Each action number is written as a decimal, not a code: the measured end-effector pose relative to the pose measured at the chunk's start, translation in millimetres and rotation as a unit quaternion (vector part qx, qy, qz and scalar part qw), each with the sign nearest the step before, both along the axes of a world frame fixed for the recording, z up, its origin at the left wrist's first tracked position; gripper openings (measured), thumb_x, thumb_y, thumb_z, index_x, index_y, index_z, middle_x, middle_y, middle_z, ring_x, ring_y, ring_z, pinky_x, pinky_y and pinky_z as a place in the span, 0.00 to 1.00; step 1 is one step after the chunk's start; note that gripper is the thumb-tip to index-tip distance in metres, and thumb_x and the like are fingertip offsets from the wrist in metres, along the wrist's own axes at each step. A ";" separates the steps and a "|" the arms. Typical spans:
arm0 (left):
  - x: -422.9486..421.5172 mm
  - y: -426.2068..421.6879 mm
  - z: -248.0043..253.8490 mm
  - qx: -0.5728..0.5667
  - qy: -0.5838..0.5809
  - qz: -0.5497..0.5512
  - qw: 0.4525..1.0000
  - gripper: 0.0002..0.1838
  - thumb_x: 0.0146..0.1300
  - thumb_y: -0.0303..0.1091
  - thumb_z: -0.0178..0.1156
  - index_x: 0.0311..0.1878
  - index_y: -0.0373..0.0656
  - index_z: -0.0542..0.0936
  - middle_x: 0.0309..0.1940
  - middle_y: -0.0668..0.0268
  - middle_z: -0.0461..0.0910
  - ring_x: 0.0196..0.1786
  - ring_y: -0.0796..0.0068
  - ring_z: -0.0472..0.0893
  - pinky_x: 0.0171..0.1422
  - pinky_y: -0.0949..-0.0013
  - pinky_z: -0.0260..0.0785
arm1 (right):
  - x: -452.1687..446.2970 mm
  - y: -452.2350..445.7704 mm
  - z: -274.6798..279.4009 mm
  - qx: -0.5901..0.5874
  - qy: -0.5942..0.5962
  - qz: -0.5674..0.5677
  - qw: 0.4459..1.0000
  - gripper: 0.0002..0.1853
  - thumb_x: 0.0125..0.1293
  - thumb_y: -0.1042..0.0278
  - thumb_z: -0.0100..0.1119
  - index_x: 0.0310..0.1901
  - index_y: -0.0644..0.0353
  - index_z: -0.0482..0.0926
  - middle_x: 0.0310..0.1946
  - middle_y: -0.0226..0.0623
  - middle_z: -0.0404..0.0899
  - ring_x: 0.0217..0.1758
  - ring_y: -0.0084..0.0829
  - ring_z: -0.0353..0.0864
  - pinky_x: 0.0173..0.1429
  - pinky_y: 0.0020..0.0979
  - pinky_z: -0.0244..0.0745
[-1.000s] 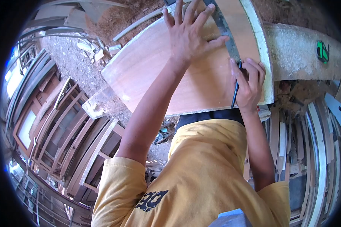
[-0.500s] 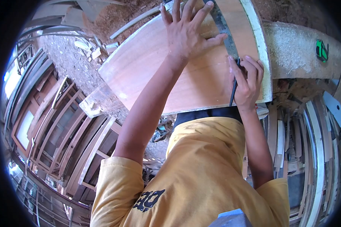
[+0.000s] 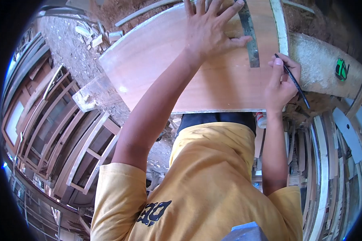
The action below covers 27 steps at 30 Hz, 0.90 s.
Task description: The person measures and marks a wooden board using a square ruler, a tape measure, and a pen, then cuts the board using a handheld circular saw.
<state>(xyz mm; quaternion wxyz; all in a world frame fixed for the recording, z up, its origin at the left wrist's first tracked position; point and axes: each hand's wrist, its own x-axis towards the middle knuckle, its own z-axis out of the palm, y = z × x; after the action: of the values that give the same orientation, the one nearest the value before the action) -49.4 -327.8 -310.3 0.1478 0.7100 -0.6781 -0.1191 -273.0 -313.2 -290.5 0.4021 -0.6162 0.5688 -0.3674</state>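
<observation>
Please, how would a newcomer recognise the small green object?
Right of the large curved wooden panel extends a dusty board. Near its right end sits a small green-and-black case, perhaps a tape measure. Its bright green stands out against the dull board.

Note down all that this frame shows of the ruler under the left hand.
The ruler is a straight, flat, grey strip, seemingly metal, with dark, worn-looking patches and a squared near end. It lies flat on the wooden panel, running away from the person; its far end is out of view. The left hand spreads beside it, thumb and a fingertip at its left edge. The right hand is clear of it. Any markings are too small to read.
</observation>
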 end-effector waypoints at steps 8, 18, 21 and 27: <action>1.8 0.6 -0.4 -0.008 0.000 -0.008 1.000 0.52 0.54 0.77 0.65 0.77 0.57 0.73 0.82 0.59 0.58 0.87 0.44 0.42 0.87 0.31 0.23 | -20.0 -0.6 -4.7 0.117 -0.034 0.039 0.992 0.06 0.75 0.74 0.60 0.48 0.66 0.80 0.37 0.39 0.85 0.38 0.25 0.86 0.48 0.27 0.81; 2.6 -0.2 -2.5 -0.006 -0.046 -0.025 0.999 0.57 0.50 0.82 0.61 0.78 0.56 0.72 0.82 0.55 0.58 0.87 0.41 0.41 0.86 0.28 0.22 | -13.1 -3.5 1.5 0.066 0.060 0.105 0.990 0.06 0.72 0.71 0.66 0.46 0.64 0.84 0.40 0.43 0.89 0.43 0.31 0.91 0.46 0.31 0.83; 3.7 -1.8 0.7 -0.003 -0.023 -0.023 0.999 0.57 0.50 0.84 0.60 0.79 0.55 0.71 0.82 0.55 0.57 0.87 0.41 0.40 0.85 0.27 0.21 | -5.6 -17.4 -6.4 -0.020 0.076 0.112 0.991 0.07 0.73 0.71 0.65 0.47 0.65 0.84 0.40 0.43 0.89 0.42 0.32 0.90 0.47 0.31 0.83; 3.4 -1.8 3.6 0.020 -0.025 -0.025 0.999 0.59 0.50 0.86 0.56 0.79 0.56 0.71 0.82 0.55 0.58 0.87 0.40 0.41 0.85 0.27 0.21 | 39.7 -70.9 -5.3 -0.009 -0.013 0.083 0.996 0.07 0.72 0.70 0.66 0.46 0.63 0.85 0.40 0.44 0.88 0.43 0.34 0.90 0.50 0.32 0.82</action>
<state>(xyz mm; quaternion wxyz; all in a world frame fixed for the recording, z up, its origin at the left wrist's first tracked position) -46.0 -329.6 -306.8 0.1132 0.6988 -0.6963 -0.1187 -233.3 -384.0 -295.8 0.4330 -0.6602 0.5070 -0.3459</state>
